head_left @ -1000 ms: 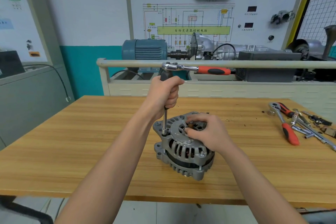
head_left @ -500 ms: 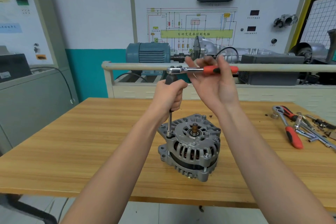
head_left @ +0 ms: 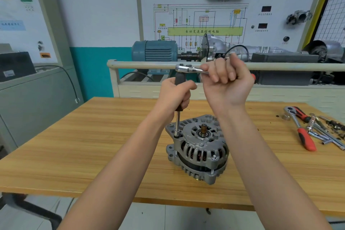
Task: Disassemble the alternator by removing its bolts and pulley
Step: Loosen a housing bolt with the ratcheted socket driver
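The right hand [head_left: 226,82] has left the alternator [head_left: 197,147] and now grips the ratchet handle [head_left: 192,70]. The left hand [head_left: 176,95] holds the extension bar [head_left: 178,117] upright on a far-left bolt, so loosening can likely begin.

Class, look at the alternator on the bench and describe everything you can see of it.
The alternator is a grey cast-metal housing with slotted vents showing copper windings inside. It stands on the wooden table with its bare shaft pointing up and no pulley on it. Long through-bolts run down its side. A socket extension stands on a bolt at its left edge, held by the left hand; the right hand grips the ratchet handle above.
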`<action>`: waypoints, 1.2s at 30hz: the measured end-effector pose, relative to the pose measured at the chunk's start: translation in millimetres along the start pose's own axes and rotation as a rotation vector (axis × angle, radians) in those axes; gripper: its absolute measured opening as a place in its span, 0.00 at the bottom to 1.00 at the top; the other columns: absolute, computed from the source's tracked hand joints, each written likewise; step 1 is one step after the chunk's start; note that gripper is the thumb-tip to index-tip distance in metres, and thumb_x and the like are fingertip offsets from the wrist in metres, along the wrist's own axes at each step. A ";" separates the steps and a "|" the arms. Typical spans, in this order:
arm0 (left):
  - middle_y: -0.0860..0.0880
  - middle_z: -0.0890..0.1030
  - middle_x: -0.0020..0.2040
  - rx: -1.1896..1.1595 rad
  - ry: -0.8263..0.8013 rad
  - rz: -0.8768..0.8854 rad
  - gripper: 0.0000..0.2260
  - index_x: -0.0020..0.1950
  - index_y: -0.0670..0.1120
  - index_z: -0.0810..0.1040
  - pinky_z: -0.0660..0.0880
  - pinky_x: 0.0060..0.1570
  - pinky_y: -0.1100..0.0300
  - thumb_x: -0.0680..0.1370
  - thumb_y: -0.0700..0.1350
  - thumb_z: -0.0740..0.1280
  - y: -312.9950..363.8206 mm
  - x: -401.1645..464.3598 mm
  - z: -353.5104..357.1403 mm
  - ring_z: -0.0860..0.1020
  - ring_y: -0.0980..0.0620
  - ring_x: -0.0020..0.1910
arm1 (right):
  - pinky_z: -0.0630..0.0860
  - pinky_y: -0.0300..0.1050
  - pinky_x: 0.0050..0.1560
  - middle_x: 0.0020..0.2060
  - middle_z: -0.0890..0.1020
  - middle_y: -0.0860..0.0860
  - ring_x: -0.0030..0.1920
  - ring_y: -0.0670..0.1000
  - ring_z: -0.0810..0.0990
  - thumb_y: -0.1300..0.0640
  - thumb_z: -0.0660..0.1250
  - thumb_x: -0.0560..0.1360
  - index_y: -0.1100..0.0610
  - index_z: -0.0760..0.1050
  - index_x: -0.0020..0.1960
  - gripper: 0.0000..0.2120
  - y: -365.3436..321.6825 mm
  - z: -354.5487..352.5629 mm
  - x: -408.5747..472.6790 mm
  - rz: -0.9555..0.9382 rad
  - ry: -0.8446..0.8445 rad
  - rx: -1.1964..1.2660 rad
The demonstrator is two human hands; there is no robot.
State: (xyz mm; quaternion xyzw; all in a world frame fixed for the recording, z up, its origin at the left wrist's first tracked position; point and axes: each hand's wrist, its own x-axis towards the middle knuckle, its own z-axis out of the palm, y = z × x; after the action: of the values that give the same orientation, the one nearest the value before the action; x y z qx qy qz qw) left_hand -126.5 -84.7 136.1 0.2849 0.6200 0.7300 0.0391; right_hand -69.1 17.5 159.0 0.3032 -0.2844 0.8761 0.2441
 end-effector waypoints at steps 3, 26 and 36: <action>0.49 0.66 0.23 -0.038 -0.147 -0.020 0.15 0.31 0.44 0.66 0.62 0.23 0.63 0.75 0.34 0.66 3.9 2.1 -4.8 0.63 0.51 0.21 | 0.71 0.43 0.35 0.18 0.62 0.49 0.22 0.48 0.61 0.58 0.58 0.74 0.55 0.63 0.21 0.22 -2.2 -10.7 13.6 0.129 0.068 0.243; 0.52 0.58 0.20 -0.059 0.004 -0.029 0.21 0.27 0.49 0.60 0.52 0.22 0.68 0.76 0.34 0.61 3.4 -3.7 4.2 0.54 0.55 0.17 | 0.60 0.47 0.29 0.19 0.65 0.46 0.22 0.48 0.62 0.64 0.57 0.74 0.52 0.66 0.24 0.20 14.9 28.9 -21.5 -0.404 -0.142 -0.363; 0.51 0.62 0.20 -0.096 -0.311 -0.116 0.17 0.29 0.44 0.63 0.55 0.22 0.64 0.77 0.38 0.64 9.3 -0.2 -6.4 0.59 0.55 0.17 | 0.61 0.40 0.23 0.17 0.61 0.49 0.18 0.48 0.61 0.59 0.58 0.73 0.56 0.61 0.22 0.21 6.4 -29.7 31.3 0.141 0.091 0.610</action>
State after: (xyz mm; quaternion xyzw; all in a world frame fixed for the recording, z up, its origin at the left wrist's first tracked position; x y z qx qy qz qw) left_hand -126.5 -92.5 144.1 0.3561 0.5864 0.7022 0.1902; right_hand -106.4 40.1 158.3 0.3025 -0.0178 0.9484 0.0931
